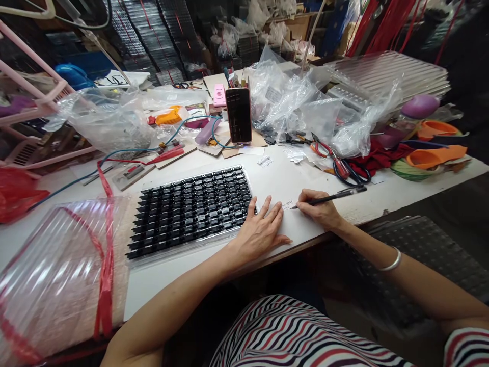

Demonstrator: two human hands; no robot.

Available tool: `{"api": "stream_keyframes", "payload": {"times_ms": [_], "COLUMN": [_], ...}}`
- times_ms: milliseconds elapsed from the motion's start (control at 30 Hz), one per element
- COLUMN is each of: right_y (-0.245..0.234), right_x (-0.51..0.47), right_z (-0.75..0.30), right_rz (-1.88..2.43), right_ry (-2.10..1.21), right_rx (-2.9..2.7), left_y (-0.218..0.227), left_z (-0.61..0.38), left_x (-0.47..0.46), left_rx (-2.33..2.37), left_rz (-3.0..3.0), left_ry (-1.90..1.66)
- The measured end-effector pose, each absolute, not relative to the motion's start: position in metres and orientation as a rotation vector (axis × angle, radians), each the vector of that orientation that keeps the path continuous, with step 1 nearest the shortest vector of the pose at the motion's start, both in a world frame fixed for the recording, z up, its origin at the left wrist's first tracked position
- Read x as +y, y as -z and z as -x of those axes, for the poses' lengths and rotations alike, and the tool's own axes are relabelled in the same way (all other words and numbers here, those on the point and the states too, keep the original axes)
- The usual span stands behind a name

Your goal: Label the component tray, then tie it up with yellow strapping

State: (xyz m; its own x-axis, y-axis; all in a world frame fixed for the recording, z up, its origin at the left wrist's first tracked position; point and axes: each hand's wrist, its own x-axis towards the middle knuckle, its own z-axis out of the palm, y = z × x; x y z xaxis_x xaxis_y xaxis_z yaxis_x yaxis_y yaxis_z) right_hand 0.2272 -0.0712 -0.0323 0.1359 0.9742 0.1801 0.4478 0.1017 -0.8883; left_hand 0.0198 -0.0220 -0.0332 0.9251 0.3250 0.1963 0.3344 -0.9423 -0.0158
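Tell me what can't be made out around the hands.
Writing beside the pen in the right hand, head view: too small to read.
Table under the left hand, head view: hand covers it.
Markings on the black tray parts, head view: too small.
Strapped clear bundle, head view: cut by left edge.

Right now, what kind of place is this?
Probably a small electronics packing workshop: a black tray of chips lies on the cluttered bench, clear plastic bags pile behind, and the right hand holds a pen.
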Motion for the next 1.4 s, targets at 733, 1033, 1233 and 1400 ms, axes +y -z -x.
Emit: {"api": "stream_keyframes", "payload": {"times_ms": [733,1033,1233,1400], "right_y": [0.0336,0.0349,0.0363,0.0361], "right_x": [-0.0725,-0.0731,-0.0722,-0.0746], "right_z": [-0.2283,-0.2287,-0.2304,-0.2277], "right_rz": [1.538,1.528,1.542,1.54], "right_ry": [-0.583,-0.591,-0.541,-0.551], "right_rx": [-1.588,-1.603,-1.587,-1.598], "left_y": [0.0299,0.03,0.0304,0.03], "left_z": [-0.0195,-0.0203,-0.02,-0.02], "left_x": [-0.0231,-0.0227,-0.0228,-0.0231], "left_rx": [-0.543,-0.537,-0.538,-0.538], "left_rz": [3.041,3.047,3.047,3.039], "left_ry": [0.279,0.273,0.277,0.28]}}
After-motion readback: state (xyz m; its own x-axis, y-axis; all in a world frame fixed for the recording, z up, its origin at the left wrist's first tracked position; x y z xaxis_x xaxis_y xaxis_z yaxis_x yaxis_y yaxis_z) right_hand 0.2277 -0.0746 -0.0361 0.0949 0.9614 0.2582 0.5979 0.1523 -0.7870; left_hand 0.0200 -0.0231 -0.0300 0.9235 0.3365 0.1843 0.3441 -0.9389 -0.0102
